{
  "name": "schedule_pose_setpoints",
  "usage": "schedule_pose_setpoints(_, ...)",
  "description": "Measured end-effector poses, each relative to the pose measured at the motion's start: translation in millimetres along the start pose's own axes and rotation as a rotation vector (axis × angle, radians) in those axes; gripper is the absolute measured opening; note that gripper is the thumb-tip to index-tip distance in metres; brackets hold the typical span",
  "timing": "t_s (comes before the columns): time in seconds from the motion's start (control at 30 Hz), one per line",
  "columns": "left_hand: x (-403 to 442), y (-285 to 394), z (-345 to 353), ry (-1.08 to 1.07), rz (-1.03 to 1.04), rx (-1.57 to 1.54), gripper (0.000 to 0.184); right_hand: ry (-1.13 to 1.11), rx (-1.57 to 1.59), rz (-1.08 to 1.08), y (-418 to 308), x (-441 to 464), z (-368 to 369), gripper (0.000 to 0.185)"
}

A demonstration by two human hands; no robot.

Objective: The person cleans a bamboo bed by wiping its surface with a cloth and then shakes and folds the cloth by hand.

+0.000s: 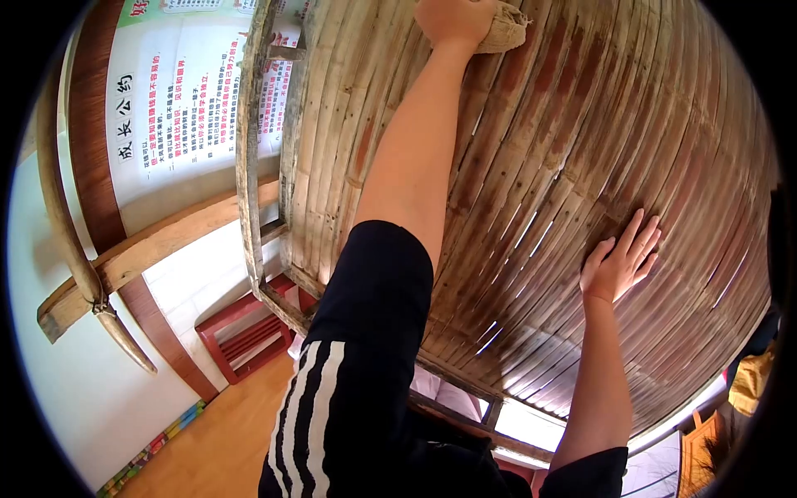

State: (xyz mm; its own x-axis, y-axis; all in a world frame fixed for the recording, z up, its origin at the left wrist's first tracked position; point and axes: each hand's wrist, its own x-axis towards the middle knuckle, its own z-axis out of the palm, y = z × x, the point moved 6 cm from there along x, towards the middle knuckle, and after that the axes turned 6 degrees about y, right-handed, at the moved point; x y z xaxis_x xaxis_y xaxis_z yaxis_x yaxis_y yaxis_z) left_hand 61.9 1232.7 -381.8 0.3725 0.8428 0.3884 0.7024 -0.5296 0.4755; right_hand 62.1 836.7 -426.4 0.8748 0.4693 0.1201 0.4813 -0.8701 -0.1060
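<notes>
A wide bamboo slat panel (515, 199) fills most of the view, with dark, reddish-brown patches across its upper and right parts. At the top, my left hand (455, 21) is closed over a bunched beige cloth (505, 31), pressed against the slats; its fingers are mostly hidden. My right hand (621, 257) lies flat on the panel farther right and lower, fingers spread, holding nothing. Light shows through narrow gaps between some slats.
A worn wooden frame (249, 158) borders the panel on the left. Beyond it are a wall poster (187, 100), a wooden beam (166, 236) with a curved pole (70, 224) tied to it, and a red chair (249, 332). Yellow cloth (751, 382) shows at far right.
</notes>
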Motion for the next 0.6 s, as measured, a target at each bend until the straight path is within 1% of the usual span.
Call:
schedule_pose_setpoints(0.23,24.4,11.7,14.3,-0.012,-0.037,-0.008,0.026,-0.048,-0.004,0.011,0.4,0.6,0.6,0.064)
schedule_pose_setpoints(0.37,39.6,10.8,25.8,0.010,-0.054,0.016,0.025,-0.085,-0.012,0.007,1.4,0.8,2.6,0.065)
schedule_pose_setpoints(0.47,50.5,13.2,29.9,0.046,-0.066,-0.027,0.026,-0.104,-0.011,0.008,1.7,0.2,3.0,0.065)
schedule_pose_setpoints(0.53,58.9,12.5,38.7,-0.002,-0.183,-0.018,0.027,-0.099,-0.006,0.019,2.6,1.0,3.4,0.065)
schedule_pose_setpoints(0.57,62.9,15.7,42.7,-0.006,-0.180,-0.022,0.027,-0.097,0.003,0.017,2.7,0.8,3.4,0.065)
schedule_pose_setpoints(0.6,65.9,15.5,43.0,0.044,-0.226,0.011,0.027,-0.097,0.012,0.013,3.1,0.1,3.3,0.065)
